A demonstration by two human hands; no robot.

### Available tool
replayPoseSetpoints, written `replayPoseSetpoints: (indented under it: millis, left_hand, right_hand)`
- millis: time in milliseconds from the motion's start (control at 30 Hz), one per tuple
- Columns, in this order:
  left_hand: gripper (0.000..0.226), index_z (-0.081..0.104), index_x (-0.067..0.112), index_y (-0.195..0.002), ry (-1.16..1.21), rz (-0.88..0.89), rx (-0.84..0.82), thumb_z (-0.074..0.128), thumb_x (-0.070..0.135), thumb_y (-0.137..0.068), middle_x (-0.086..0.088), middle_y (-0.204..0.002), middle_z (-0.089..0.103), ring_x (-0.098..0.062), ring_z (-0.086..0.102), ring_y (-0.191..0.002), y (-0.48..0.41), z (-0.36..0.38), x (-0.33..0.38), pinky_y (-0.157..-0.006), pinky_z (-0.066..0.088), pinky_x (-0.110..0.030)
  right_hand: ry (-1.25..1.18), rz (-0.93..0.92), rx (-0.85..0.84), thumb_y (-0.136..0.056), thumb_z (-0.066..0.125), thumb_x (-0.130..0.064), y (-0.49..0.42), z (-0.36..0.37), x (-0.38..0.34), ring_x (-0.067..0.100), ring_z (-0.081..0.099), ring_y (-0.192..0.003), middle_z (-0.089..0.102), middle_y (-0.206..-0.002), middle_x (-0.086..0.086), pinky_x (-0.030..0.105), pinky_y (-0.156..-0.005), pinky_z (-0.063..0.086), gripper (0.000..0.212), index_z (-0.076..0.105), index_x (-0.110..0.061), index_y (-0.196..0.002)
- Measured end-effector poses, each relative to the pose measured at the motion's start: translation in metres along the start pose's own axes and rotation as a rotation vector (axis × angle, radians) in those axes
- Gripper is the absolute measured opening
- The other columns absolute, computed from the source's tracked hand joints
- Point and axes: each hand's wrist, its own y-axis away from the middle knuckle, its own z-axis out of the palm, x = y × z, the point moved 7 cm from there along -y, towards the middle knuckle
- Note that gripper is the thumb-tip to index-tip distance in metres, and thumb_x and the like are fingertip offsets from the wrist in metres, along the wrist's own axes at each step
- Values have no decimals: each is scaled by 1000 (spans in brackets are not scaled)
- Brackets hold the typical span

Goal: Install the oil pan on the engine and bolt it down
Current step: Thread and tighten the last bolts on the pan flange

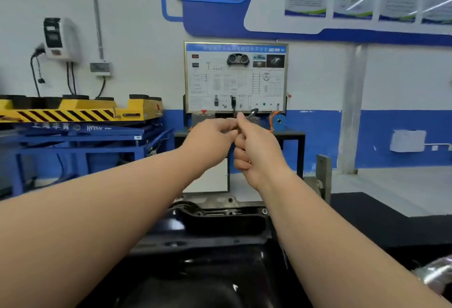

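Head view, left hand (210, 133) and right hand (255, 153) raised at centre, fingertips touching, both grips curled, cannot tell whether anything is pinched, black oil pan (208, 273) at 6 o'clock, grey engine (220, 202) edge just beyond it, training board (236, 77) at 12 o'clock.

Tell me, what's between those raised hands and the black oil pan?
Nothing but air, in the head view: left hand and right hand meet above the oil pan.
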Motion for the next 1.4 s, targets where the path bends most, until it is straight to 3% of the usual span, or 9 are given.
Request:
replayPoseSetpoints:
  millis: [100, 133, 200, 433, 767, 1000, 1133, 1233, 1400]
  left_hand:
    - [22, 67, 27, -107, -199, 81, -37, 50, 21, -95, 17, -62, 54, 0, 52, -57, -6, -4, -12, -41, 32, -5]
    - [22, 67, 25, -109, -265, 101, -50, 50, 22, -94, 14, -63, 53, -4, 56, -85, -8, -2, -15, -44, 32, -6]
    - [27, 60, 29, -118, -364, 155, -38, 52, 26, -93, 13, -71, 45, -3, 39, -72, -11, 4, -18, -53, 30, -11]
    - [24, 61, 37, -109, -532, 373, -69, 56, 29, -87, 7, -99, 46, -12, 45, -98, -11, 32, -10, -81, 42, -31]
    - [12, 61, 30, -79, -436, 251, -96, 58, 21, -84, 13, -56, 49, -3, 44, -54, -5, 26, -13, -50, 28, -15]
    - [10, 66, 11, -73, -344, 89, -157, 60, 16, -80, -7, -73, 66, -19, 55, -67, -8, 31, -23, -61, 42, -26]
    - [12, 64, 18, -72, -349, 92, -144, 67, 25, -82, 5, -70, 66, -12, 63, -70, -10, 26, -24, -67, 48, -26]
    - [11, 62, 17, -70, -332, 53, -181, 67, 18, -80, 2, -66, 70, -9, 63, -58, -10, 24, -30, -45, 46, -15]
    - [6, 63, 17, -83, -359, -69, -446, 65, 12, -85, 3, -65, 70, -2, 61, -50, -2, 37, -49, -52, 49, -13]
  right_hand:
    - [-102, 74, -29, -99, 44, -29, -15, 7, 20, 5, 16, -31, 30, -37, -9, 16, -31, 13, 26, 60, -16, -85]
    - [-164, 104, -30, -100, 42, -31, -20, 5, 25, 5, 15, -31, 30, -37, -8, 16, -31, 12, 28, 62, -15, -87]
    - [-247, 135, -1, -99, 42, -37, -28, -5, 32, 5, 14, -31, 27, -39, -7, 15, -31, 12, 32, 63, -18, -86]
    - [-302, 146, 10, -97, 42, -47, -38, -28, 60, 6, 17, -33, 31, -48, -4, 16, -33, 12, 36, 65, -21, -90]
    - [-50, 135, -69, -96, 41, -48, -26, -20, 59, 6, 18, -39, 32, -44, -9, 18, -39, 10, 31, 61, -25, -89]
    - [-9, 172, -86, -97, 41, -46, -21, -17, 61, 6, 16, -36, 31, -43, -7, 14, -38, 10, 51, 59, -26, -54]
    - [41, 134, 29, -99, 39, -41, -24, -30, 60, 6, 17, -34, 39, -47, -3, 15, -35, 12, 39, 55, -18, -71]
    - [134, 49, 100, -100, 39, -34, -26, -38, 56, 7, 20, -32, 50, -60, 6, 17, -35, 15, 34, 55, -13, -80]
    - [286, -111, 186, -101, 37, -29, -25, -43, 43, 3, 30, -28, 57, -56, 2, 16, -34, 22, 34, 59, -15, -78]
